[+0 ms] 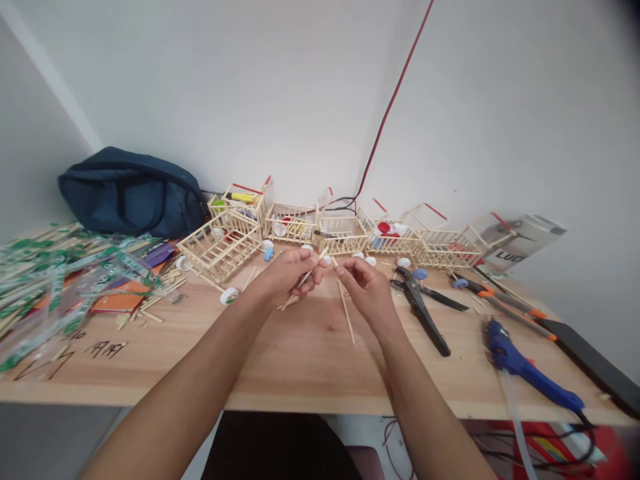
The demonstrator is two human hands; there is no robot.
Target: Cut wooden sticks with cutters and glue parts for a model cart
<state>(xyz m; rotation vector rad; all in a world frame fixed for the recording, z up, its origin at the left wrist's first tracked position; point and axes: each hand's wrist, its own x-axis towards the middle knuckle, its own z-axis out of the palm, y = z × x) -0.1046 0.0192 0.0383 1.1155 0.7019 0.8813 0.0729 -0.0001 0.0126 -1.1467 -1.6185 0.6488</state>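
Both my hands meet above the middle of the wooden table (300, 360). My left hand (287, 275) is closed around a few thin wooden sticks (306, 277) that poke out between its fingers. My right hand (364, 285) pinches its fingers together just right of the left, at the tip of a stick. A single long stick (347, 312) lies on the table below my right hand. Behind my hands stands a row of small carts built from sticks (345, 233), with bottle-cap wheels.
A dark blue bag (130, 193) sits at the back left. Green-printed plastic wrappers (55, 280) pile up at the left. Black cutters (420, 303), orange-handled pliers (505, 303) and a blue glue gun (525, 367) lie on the right. A red cable (390, 107) runs up the wall.
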